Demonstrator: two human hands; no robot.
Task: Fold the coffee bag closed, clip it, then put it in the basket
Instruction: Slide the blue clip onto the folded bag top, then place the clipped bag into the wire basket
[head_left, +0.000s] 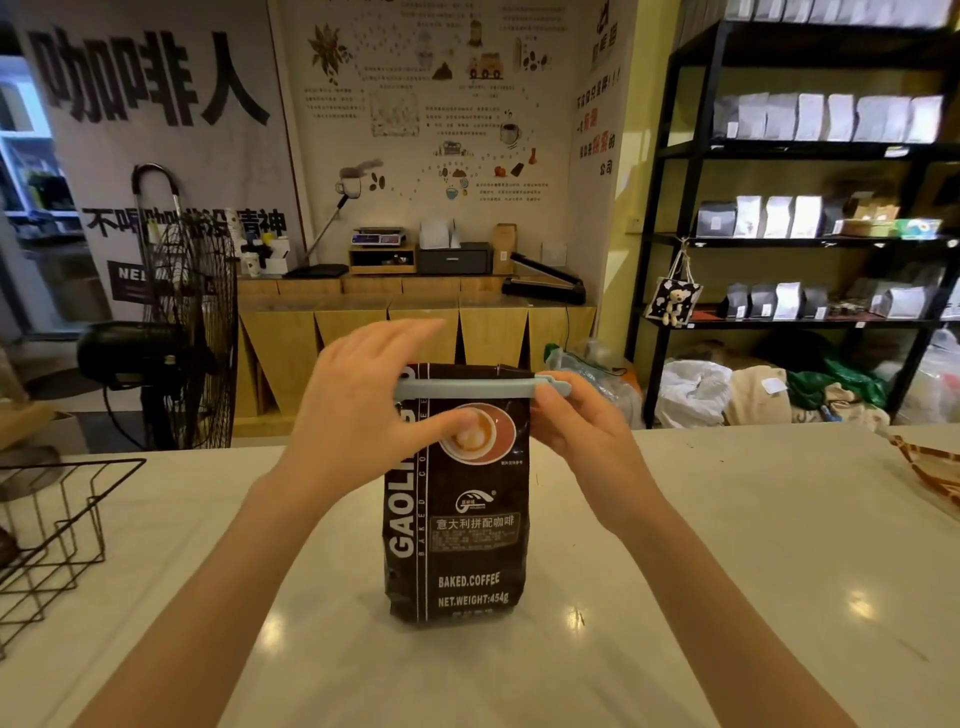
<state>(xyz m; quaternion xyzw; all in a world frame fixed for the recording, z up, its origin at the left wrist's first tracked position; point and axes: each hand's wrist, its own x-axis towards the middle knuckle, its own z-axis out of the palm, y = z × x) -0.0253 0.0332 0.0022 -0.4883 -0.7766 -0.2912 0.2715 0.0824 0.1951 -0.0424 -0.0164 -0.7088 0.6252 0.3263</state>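
Observation:
A dark brown coffee bag (457, 545) stands upright on the white counter, its printed front facing me. A long pale blue clip (467, 388) lies across the bag just below its folded top edge. My left hand (358, 410) holds the bag's upper left, thumb pressed on the front and fingers reaching over the top behind it. At the clip's right end, my right hand (576, 426) pinches it with the fingertips. A black wire basket (57, 525) sits at the counter's left edge.
The white counter (727, 571) stretches wide around the bag. A patterned item (930, 467) pokes in at the right edge. Beyond the counter stand a black floor fan (182, 332), a wooden counter with scales, and black shelves (805, 218) of bags.

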